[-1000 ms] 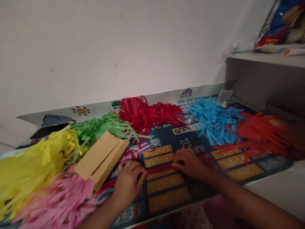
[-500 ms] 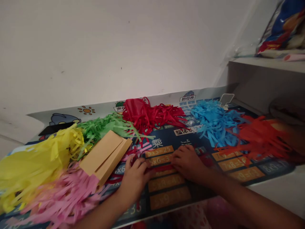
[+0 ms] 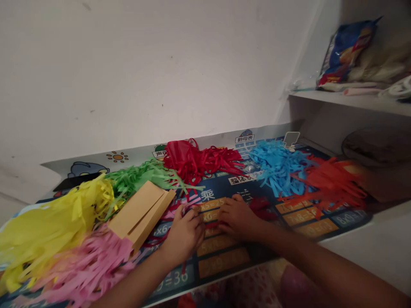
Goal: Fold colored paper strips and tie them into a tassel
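Note:
Fingers curled, my left hand (image 3: pixel 185 233) holds one end of a dark red paper strip (image 3: pixel 210 225) low over the printed mat (image 3: pixel 221 267). My right hand (image 3: pixel 240 219) is closed on the strip's other end, just to the right. Loose dark red shreds lie beside my left hand, and more red paper (image 3: pixel 261 208) shows behind my right wrist. Left of my left hand, a tan paper envelope or folded packet (image 3: pixel 141 211) rests at a slant on pink shredded tissue (image 3: pixel 93 265). My fingertips are partly hidden and dim.
Piles of yellow (image 3: pixel 58 214), green (image 3: pixel 141 175), crimson (image 3: pixel 199 160), blue (image 3: pixel 279 164) and orange-red (image 3: pixel 334 184) shredded paper ring the mat. A white wall (image 3: pixel 144 77) rises behind. At right a shelf (image 3: pixel 349 100) carries a blue snack bag (image 3: pixel 348 51).
The view has shifted to the right, showing more of the shelf. My hands have come a little closer together, with the dark red strip still between them.

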Demonstrator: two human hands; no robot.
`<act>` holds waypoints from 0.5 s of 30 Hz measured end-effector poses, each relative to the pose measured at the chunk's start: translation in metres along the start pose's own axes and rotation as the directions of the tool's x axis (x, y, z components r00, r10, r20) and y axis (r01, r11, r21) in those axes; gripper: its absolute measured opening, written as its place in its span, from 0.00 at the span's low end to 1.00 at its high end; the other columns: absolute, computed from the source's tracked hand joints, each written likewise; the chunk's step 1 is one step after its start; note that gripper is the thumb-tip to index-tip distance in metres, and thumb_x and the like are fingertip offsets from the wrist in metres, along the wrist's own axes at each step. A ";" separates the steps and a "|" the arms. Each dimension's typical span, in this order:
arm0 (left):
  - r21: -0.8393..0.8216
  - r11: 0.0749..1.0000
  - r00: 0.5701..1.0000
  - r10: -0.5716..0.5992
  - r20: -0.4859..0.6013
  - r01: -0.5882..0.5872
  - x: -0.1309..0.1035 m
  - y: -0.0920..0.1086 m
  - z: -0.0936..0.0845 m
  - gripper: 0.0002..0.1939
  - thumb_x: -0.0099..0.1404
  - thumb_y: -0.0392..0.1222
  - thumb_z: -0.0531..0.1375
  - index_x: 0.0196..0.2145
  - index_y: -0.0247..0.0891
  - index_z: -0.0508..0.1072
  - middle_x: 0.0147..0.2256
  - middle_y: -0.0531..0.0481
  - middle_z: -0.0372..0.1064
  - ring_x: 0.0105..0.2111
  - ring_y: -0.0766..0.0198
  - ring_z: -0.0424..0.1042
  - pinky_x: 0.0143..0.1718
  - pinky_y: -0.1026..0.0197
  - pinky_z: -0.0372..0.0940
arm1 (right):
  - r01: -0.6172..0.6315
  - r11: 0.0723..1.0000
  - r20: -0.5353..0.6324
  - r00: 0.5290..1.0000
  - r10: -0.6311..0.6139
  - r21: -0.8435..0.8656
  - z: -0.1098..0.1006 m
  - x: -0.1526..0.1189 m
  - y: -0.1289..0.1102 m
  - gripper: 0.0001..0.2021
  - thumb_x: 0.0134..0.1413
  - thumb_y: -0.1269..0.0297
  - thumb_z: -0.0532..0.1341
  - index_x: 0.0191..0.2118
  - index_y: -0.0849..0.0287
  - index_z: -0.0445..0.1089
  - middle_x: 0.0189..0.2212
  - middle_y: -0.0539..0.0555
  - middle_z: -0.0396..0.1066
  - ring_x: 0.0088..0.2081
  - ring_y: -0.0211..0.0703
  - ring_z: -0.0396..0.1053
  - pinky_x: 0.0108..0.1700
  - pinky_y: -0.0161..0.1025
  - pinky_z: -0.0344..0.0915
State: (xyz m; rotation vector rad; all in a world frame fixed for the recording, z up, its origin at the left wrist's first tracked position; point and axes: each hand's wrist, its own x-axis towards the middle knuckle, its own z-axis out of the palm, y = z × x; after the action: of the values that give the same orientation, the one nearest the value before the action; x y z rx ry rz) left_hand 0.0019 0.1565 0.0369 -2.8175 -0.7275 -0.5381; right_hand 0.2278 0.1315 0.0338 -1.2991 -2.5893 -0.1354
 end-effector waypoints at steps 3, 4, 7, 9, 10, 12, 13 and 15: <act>0.000 1.000 1.000 0.005 -0.029 -0.005 -0.002 0.000 0.006 0.04 0.62 0.36 0.60 0.28 0.40 0.71 0.27 0.56 0.70 0.37 0.60 0.66 0.57 0.39 0.44 | 0.098 0.993 -0.029 0.995 -0.100 -0.062 0.000 0.006 -0.012 0.04 0.59 0.65 0.60 0.35 0.59 0.69 0.32 0.53 0.73 0.40 0.45 0.61 0.46 0.47 0.49; -0.013 1.000 0.999 -0.007 -0.035 0.006 -0.003 0.000 0.008 0.05 0.63 0.36 0.59 0.28 0.40 0.71 0.27 0.56 0.70 0.36 0.60 0.66 0.57 0.40 0.45 | 0.123 0.989 -0.053 0.990 -0.128 -0.084 0.002 0.008 -0.015 0.04 0.60 0.66 0.59 0.35 0.59 0.69 0.32 0.52 0.72 0.39 0.45 0.61 0.46 0.47 0.49; -0.042 0.999 0.998 -0.021 -0.056 0.019 -0.007 -0.001 0.012 0.05 0.65 0.37 0.59 0.30 0.41 0.72 0.27 0.56 0.71 0.35 0.61 0.66 0.56 0.40 0.46 | 0.193 0.973 -0.124 0.970 -0.209 -0.128 0.012 0.010 -0.019 0.06 0.62 0.68 0.59 0.32 0.59 0.69 0.30 0.50 0.71 0.38 0.44 0.61 0.44 0.46 0.49; -0.034 0.999 0.998 -0.003 -0.061 0.000 -0.012 -0.003 0.013 0.04 0.65 0.36 0.59 0.33 0.42 0.73 0.28 0.57 0.72 0.36 0.61 0.66 0.56 0.41 0.45 | 0.201 0.969 -0.150 0.963 -0.222 -0.145 0.020 0.006 -0.017 0.07 0.62 0.68 0.59 0.32 0.60 0.69 0.30 0.50 0.71 0.37 0.44 0.60 0.43 0.45 0.49; -0.025 1.000 0.998 0.009 -0.058 -0.010 -0.014 -0.003 0.013 0.04 0.66 0.36 0.59 0.34 0.42 0.73 0.28 0.57 0.72 0.35 0.61 0.66 0.56 0.41 0.45 | 0.187 0.972 -0.157 0.965 -0.209 -0.144 0.023 0.002 -0.015 0.06 0.62 0.68 0.59 0.32 0.60 0.69 0.30 0.50 0.71 0.37 0.43 0.60 0.42 0.44 0.49; -0.022 1.000 0.998 0.009 -0.055 -0.010 -0.020 -0.005 0.011 0.05 0.67 0.36 0.58 0.35 0.42 0.73 0.27 0.56 0.71 0.35 0.61 0.66 0.55 0.43 0.47 | 0.131 0.984 -0.179 0.972 -0.151 -0.118 0.030 -0.007 -0.009 0.06 0.63 0.67 0.59 0.34 0.59 0.70 0.30 0.50 0.71 0.37 0.43 0.60 0.42 0.44 0.48; -0.038 0.999 0.998 -0.014 -0.060 0.011 -0.022 -0.006 0.010 0.06 0.67 0.36 0.58 0.35 0.43 0.74 0.27 0.56 0.70 0.34 0.61 0.66 0.54 0.44 0.48 | 0.095 0.992 -0.187 0.976 -0.110 -0.089 0.032 -0.011 -0.005 0.06 0.63 0.66 0.59 0.34 0.58 0.70 0.30 0.50 0.71 0.37 0.43 0.61 0.42 0.44 0.48; -0.104 0.991 0.995 -0.089 -0.049 0.084 -0.024 -0.006 0.005 0.08 0.68 0.36 0.56 0.35 0.42 0.74 0.29 0.54 0.71 0.34 0.61 0.66 0.51 0.47 0.51 | 0.012 1.000 -0.163 0.987 -0.013 -0.005 0.032 -0.015 0.000 0.06 0.62 0.65 0.60 0.33 0.57 0.70 0.30 0.50 0.71 0.37 0.43 0.61 0.42 0.43 0.47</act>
State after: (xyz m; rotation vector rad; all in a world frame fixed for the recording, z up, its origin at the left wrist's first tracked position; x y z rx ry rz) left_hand -0.0192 0.1528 0.0232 -2.8623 -0.8377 -0.6806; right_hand 0.2309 0.1253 -0.0008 -1.2192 -2.4606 -0.2392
